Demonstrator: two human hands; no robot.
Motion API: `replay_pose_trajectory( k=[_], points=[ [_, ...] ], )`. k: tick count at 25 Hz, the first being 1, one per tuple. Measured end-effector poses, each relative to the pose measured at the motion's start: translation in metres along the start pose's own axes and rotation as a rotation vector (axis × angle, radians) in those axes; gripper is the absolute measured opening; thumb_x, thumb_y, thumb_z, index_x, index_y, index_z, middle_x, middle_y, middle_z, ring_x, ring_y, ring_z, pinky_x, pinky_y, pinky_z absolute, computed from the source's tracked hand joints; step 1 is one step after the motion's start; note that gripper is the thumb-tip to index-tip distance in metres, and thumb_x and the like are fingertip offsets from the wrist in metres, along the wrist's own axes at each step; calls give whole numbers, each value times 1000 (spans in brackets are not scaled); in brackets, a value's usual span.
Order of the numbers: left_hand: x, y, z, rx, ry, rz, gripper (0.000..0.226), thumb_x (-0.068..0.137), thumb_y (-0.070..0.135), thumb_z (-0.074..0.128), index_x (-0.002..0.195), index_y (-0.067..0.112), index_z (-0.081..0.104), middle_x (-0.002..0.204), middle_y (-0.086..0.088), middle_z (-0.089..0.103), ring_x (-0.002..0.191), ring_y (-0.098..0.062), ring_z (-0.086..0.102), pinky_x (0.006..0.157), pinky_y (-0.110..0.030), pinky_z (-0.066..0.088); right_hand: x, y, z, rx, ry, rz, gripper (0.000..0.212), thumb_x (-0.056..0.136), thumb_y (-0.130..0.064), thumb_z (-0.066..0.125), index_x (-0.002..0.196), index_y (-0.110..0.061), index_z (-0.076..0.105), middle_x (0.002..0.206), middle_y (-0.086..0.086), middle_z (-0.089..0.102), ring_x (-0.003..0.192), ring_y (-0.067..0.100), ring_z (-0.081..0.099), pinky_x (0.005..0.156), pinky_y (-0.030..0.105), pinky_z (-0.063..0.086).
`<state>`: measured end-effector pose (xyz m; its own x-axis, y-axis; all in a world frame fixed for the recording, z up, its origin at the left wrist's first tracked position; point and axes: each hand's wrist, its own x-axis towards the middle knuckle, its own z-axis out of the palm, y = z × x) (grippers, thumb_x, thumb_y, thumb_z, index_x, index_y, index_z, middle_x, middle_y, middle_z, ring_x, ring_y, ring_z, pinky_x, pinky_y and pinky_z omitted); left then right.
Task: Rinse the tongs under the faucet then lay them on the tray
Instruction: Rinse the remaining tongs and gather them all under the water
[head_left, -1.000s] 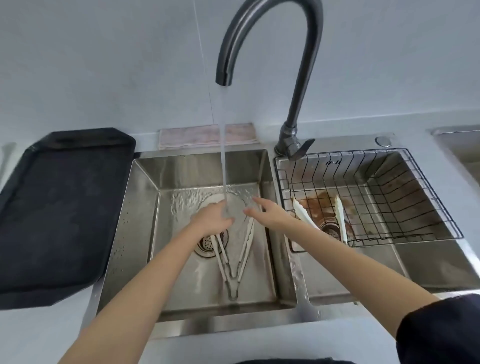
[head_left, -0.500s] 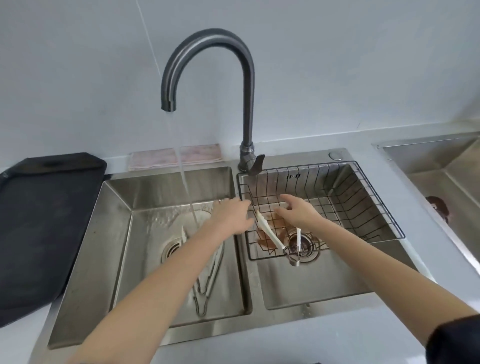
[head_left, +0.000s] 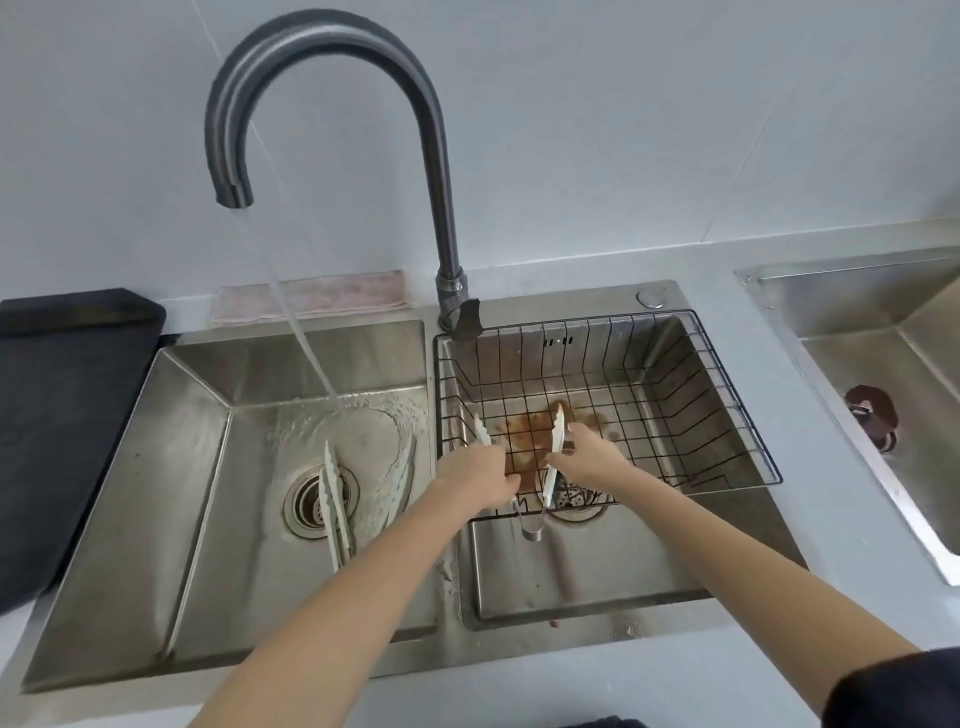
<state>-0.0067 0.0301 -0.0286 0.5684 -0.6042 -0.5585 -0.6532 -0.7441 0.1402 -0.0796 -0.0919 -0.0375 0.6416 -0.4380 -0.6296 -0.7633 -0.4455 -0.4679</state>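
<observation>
Here, tongs (head_left: 554, 457) between both hands.

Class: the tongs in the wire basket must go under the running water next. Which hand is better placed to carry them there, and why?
Probably the left hand. It holds one arm of the tongs and is nearer the stream, which falls into the left basin. The right hand holds the farther arm.

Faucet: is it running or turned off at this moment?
Running. A stream of water falls from the faucet spout into the left sink basin and spreads across its floor.
</observation>
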Motion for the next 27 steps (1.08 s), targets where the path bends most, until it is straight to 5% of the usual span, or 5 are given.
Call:
replay_pose_trajectory(
  k=[6,10,15,20,27],
  points=[
    [2,10,2,-45,0,-61,43,92,30,43,131,11,48,118,-13,63,111,-30,59,81,-35,48,4,-3,8,104,-19,5,62,93,-24,47,145,-2,21,101,16,64,78,23,60,72,32,53],
    [-5,10,1,-180,41,-68,52,90,27,48,138,9,36,108,-12,65,100,-28,61,76,-35,48,-4,-6,7,174,28,-19,62,91,-22,51,144,-5,23,113,20,63,81,24,62,77,35,56],
    [-24,0,-4,-467,194,-61,71,89,27,54,144,12,11,67,1,49,58,-16,50,47,-27,41,-21,-19,4,236,151,-126,62,90,-13,49,145,-9,22,117,19,61,94,33,67,84,42,57],
    [-45,-27,-5,-653,312,-88,61,91,31,52,140,11,22,89,-5,64,68,-16,54,53,-24,43,-41,-45,12,331,187,-238,61,92,-14,52,145,-8,21,99,8,58,88,27,66,80,40,57],
    [-72,-86,6,-934,422,-245,39,93,33,47,121,5,47,75,8,54,67,-15,59,63,-28,50,-59,-94,53,393,112,-351,64,90,-6,51,146,-6,20,109,7,58,82,19,60,68,27,49]
  ],
)
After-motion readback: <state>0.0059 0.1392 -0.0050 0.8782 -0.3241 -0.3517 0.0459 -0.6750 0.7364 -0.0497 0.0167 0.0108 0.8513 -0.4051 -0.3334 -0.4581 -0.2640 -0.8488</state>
